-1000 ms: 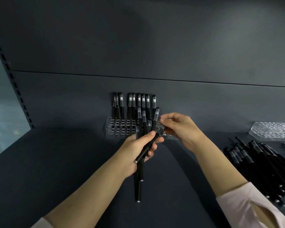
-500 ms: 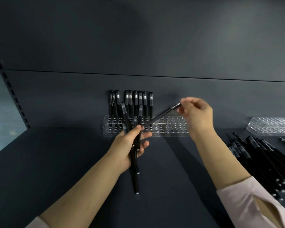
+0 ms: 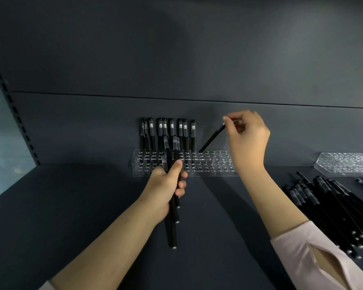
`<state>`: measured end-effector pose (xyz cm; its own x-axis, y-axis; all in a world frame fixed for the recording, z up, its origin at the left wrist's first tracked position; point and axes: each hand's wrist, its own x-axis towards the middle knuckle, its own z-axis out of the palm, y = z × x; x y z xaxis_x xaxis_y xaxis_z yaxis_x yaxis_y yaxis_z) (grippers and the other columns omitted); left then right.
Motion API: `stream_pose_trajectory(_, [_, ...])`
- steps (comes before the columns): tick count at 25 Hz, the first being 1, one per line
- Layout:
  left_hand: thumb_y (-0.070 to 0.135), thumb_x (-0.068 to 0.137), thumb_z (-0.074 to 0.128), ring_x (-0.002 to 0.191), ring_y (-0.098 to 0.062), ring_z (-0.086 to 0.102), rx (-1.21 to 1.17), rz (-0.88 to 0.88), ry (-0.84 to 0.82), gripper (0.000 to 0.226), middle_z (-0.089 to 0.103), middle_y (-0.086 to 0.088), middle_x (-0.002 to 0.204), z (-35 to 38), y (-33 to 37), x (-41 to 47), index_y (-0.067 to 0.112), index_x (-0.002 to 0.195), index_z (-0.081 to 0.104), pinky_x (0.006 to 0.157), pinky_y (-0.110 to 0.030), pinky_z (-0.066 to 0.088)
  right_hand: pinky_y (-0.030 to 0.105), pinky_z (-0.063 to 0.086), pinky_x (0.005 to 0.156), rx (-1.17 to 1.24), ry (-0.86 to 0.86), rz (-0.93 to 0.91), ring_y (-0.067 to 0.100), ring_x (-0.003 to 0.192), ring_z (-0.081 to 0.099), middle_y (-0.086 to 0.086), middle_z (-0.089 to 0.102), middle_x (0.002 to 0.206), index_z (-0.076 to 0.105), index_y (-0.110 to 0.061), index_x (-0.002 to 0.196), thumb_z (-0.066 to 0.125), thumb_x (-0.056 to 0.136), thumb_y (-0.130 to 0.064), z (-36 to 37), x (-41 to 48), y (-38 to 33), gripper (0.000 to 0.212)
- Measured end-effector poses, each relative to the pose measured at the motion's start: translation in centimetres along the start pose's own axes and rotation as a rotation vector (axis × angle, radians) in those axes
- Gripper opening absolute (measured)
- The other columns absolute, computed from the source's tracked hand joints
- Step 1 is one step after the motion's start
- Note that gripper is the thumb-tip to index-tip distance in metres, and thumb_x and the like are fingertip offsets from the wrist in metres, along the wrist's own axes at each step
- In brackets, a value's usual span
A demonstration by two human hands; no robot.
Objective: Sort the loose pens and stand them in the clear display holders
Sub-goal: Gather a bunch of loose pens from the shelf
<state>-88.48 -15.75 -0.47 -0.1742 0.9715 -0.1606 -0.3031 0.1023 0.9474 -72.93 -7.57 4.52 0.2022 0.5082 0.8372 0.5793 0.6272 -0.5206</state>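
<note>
1. I see the right hand (image 3: 247, 139) pinching 1 pen (image 3: 212, 138) at its top; the pen leans, its tip at the clear holder (image 3: 224, 164), far row.
2. The left hand (image 3: 165, 186) clamps a pen bundle (image 3: 172, 218) near the holder.
3. The loose pens (image 3: 323, 206) lie right.

No readable txt anywhere. Only the leftmost standing pen (image 3: 144, 130) in the clear holder (image 3: 208, 172) has white print on its clip, too small & blurred to read.
</note>
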Motion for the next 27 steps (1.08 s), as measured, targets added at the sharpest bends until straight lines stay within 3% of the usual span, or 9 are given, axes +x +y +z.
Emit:
stream_pose_trajectory(4, [0.013,0.098,0.050,0.041,-0.005,0.041,-0.058,0.032,-0.008,0.014,0.055,-0.002,0.071,0.2,0.1,0.0,0.007,0.086,0.051,0.036,-0.017,0.030,-0.002,0.033,0.072,-0.119,-0.221,-0.045,0.007,0.070,0.052,0.010,0.065,0.095,0.072,-0.004,0.107,0.066,0.087,-0.009,1.1,0.6,0.0,0.021])
stream_pose_trajectory(8, [0.010,0.097,0.047,0.043,-0.005,0.043,-0.121,0.039,-0.021,0.008,0.056,-0.003,0.073,0.2,0.1,0.2,0.007,0.090,0.050,0.036,-0.017,0.031,0.014,0.037,0.083,-0.198,-0.519,-0.067,0.018,0.086,0.053,0.011,0.054,0.108,0.047,-0.006,0.139,0.055,0.091,0.001,1.9,0.1,0.8,0.050])
stream_pose_trajectory(11, [0.010,0.099,0.048,0.046,-0.007,0.047,-0.180,0.031,-0.035,0.007,0.062,-0.004,0.075,0.3,0.0,0.2,0.006,0.100,0.054,0.038,-0.017,0.034,0.026,0.034,0.102,-0.236,-0.575,-0.130,0.030,0.115,0.046,0.016,0.044,0.129,0.038,-0.006,0.145,0.053,0.092,-0.002,2.0,-0.1,1.0,0.055])
stream_pose_trajectory(14, [0.016,0.100,0.052,0.047,-0.008,0.053,-0.166,0.029,-0.037,0.011,0.073,-0.001,0.075,0.0,-0.2,0.0,0.009,0.105,0.058,0.038,-0.018,0.037,0.035,0.038,0.106,-0.301,-0.687,-0.188,0.031,0.127,0.040,0.014,0.037,0.141,0.034,-0.008,0.147,0.052,0.094,-0.010,2.5,-0.8,0.6,0.056])
stream_pose_trajectory(16, [0.020,0.099,0.055,0.046,-0.008,0.055,-0.141,0.039,-0.044,0.014,0.075,0.000,0.078,-0.1,-0.2,-0.2,0.010,0.108,0.059,0.037,-0.018,0.037,0.036,0.041,0.103,-0.289,-0.698,-0.185,0.029,0.123,0.042,0.013,0.038,0.138,0.030,-0.009,0.149,0.051,0.096,-0.013,2.7,-1.4,0.1,0.057])
stream_pose_trajectory(19, [0.020,0.098,0.057,0.044,-0.007,0.051,-0.159,0.049,-0.057,0.015,0.074,0.001,0.075,-0.2,-0.1,-0.1,0.008,0.107,0.060,0.036,-0.017,0.034,0.029,0.042,0.098,-0.159,-0.562,-0.111,0.020,0.105,0.049,0.010,0.045,0.123,0.038,-0.011,0.145,0.051,0.096,-0.012,2.3,-1.7,-0.2,0.051])
stream_pose_trajectory(22, [0.021,0.097,0.058,0.044,-0.006,0.048,-0.158,0.062,-0.084,0.015,0.072,0.001,0.073,-0.2,-0.1,0.0,0.008,0.104,0.060,0.035,-0.016,0.032,0.019,0.048,0.082,0.013,-0.546,0.132,0.008,0.084,0.056,-0.005,0.056,0.099,0.061,-0.015,0.123,0.056,0.095,-0.021,1.6,-1.6,-0.6,0.029])
stream_pose_trajectory(24, [0.022,0.097,0.058,0.045,-0.007,0.048,-0.138,0.069,-0.113,0.016,0.072,0.001,0.075,-0.2,-0.3,0.0,0.009,0.106,0.061,0.035,-0.016,0.032,0.017,0.051,0.070,0.213,-0.625,0.338,0.005,0.076,0.062,-0.008,0.064,0.086,0.064,-0.017,0.115,0.062,0.092,-0.025,1.4,-1.8,-0.8,0.024])
stream_pose_trajectory(27, [0.025,0.096,0.059,0.046,-0.009,0.051,-0.090,0.052,-0.172,0.022,0.073,-0.001,0.079,-0.2,-0.4,-0.1,0.010,0.112,0.060,0.035,-0.017,0.032,0.018,0.052,0.059,0.501,-0.615,0.542,0.006,0.066,0.065,-0.006,0.068,0.072,0.060,-0.009,0.114,0.066,0.089,-0.013,1.1,-1.6,-0.9,0.027])
